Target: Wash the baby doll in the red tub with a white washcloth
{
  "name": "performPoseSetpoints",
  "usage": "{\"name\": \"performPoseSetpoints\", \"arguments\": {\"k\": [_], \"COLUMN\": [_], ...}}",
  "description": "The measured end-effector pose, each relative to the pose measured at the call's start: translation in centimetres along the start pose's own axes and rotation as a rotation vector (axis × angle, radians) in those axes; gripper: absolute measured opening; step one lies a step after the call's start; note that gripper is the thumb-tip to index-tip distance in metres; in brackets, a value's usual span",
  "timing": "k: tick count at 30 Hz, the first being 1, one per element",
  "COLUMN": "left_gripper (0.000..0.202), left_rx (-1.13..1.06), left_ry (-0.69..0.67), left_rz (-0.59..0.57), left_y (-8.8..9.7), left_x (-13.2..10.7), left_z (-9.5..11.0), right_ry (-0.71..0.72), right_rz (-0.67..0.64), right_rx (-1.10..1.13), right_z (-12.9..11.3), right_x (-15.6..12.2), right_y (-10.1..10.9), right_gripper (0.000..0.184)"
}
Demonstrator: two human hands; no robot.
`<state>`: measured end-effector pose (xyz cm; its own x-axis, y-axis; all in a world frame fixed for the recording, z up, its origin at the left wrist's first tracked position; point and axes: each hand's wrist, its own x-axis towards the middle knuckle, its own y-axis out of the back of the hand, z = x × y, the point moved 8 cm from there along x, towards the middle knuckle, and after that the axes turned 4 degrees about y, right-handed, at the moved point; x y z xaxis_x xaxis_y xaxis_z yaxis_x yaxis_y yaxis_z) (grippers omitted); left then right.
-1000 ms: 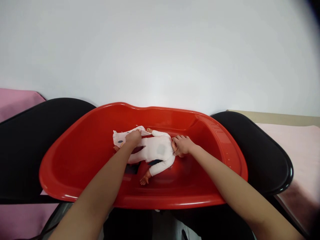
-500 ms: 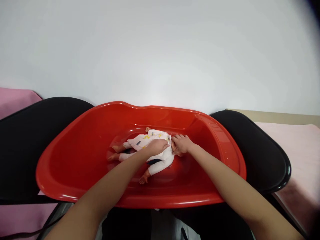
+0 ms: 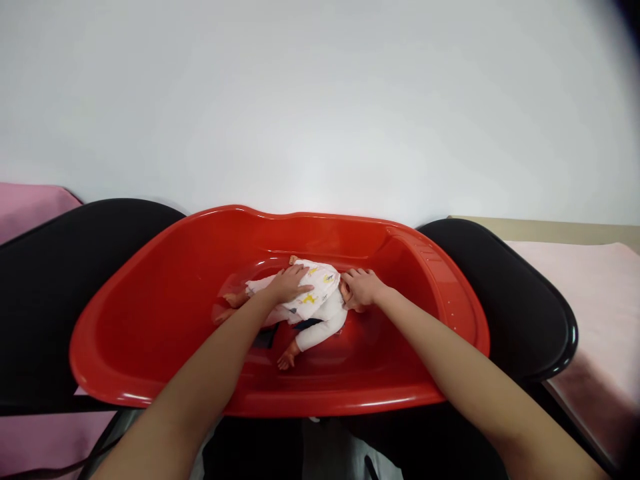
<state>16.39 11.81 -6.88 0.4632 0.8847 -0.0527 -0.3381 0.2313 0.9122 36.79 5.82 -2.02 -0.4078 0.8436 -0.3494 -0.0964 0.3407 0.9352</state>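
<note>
A baby doll [image 3: 320, 331] in white long-sleeved clothes lies in a red plastic baby bathtub [image 3: 150, 313], feet to the left and head to the right. A white cloth with yellow and grey prints [image 3: 320, 283] covers its chest. My left hand [image 3: 287, 285] lies on the lower part of this cloth, fingers stretched and thumb apart. At the other end, my right hand [image 3: 364, 288] is wrapped round the doll's head, hiding most of it. One doll arm reaches toward the near side. My left forearm partly covers the legs.
The tub stands between a black rounded panel [image 3: 45, 293] on the left and another black rounded panel [image 3: 515, 300] on the right. Pink surfaces [image 3: 590, 307] show beyond them. A white wall [image 3: 310, 107] rises behind the tub.
My left hand has moved from the doll's upper chest toward its belly, leftward. The printed cloth now lies flatter and shows more. My right hand stays at the head.
</note>
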Motion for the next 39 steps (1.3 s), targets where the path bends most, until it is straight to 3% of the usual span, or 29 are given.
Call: {"name": "performPoseSetpoints", "arguments": {"k": [5, 9, 18, 22, 28, 33, 39], "left_gripper": [0.069, 0.058, 0.049, 0.048, 0.049, 0.050, 0.052], "left_rx": [-0.011, -0.052, -0.083, -0.109, -0.153, -0.026, 0.088], "left_ry": [-0.209, -0.280, -0.206, -0.100, -0.062, 0.014, 0.171], "left_rz": [0.011, 0.093, 0.193, 0.157, 0.171, 0.128, 0.020], "left_y": [-2.4, -3.1, -3.1, -2.9, -2.2, -2.1, -0.7], "left_x": [-0.4, -0.7, -0.4, -0.2, -0.4, -0.5, -0.3], "left_z": [5.0, 6.6, 4.2, 3.2, 2.7, 1.3, -1.3], "right_ry": [0.000, 0.001, -0.003, 0.003, 0.006, 0.000, -0.005], "right_rz": [-0.003, 0.001, 0.005, 0.010, 0.013, 0.009, 0.000], "right_rx": [0.001, -0.005, 0.002, -0.001, -0.003, 0.004, 0.006], "right_z": [0.2, 0.2, 0.1, 0.2, 0.3, 0.1, 0.0], "right_x": [0.2, 0.3, 0.1, 0.2, 0.3, 0.1, -0.1], "right_y": [-0.3, -0.4, -0.2, -0.3, -0.4, -0.1, 0.0], "right_gripper": [0.092, 0.090, 0.089, 0.088, 0.087, 0.085, 0.091]}}
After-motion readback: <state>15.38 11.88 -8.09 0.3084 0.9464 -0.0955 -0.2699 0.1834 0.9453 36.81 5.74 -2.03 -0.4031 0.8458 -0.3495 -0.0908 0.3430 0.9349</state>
